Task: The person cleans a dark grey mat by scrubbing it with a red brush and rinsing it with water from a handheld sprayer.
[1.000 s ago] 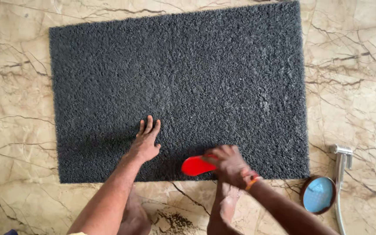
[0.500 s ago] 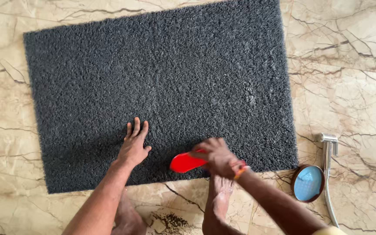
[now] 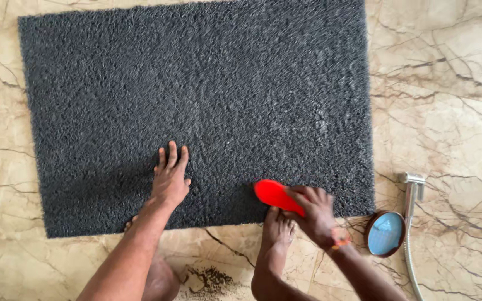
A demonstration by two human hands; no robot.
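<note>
Now the red brush sits further right on the mat

Now the right hand (image 3: 316, 214) is clamped around a red brush (image 3: 274, 195), and the brush lies on the dark grey door mat (image 3: 196, 100) close to its near edge. A second ago the red body poked out to the left of the knuckles, nearer the middle of that edge; it has since travelled rightward and a little up the pile, and its rounded end points up-left. That reads as one scrubbing stroke along the near strip, so the work is moving toward the mat's right corner.

The left hand (image 3: 169, 178) has barely shifted on the mat: it lies flat, fingers together and pointing away, pressing the pile down and holding nothing. The two hands are further apart than before.

Both bare feet rest on the marble floor (image 3: 453, 111) just below the mat's edge, beside a patch of dark grit (image 3: 210, 277). To the right, apart from the mat, stand a brown-rimmed round tub (image 3: 385, 233) and a metal hand sprayer (image 3: 412, 184) with its hose.
</note>
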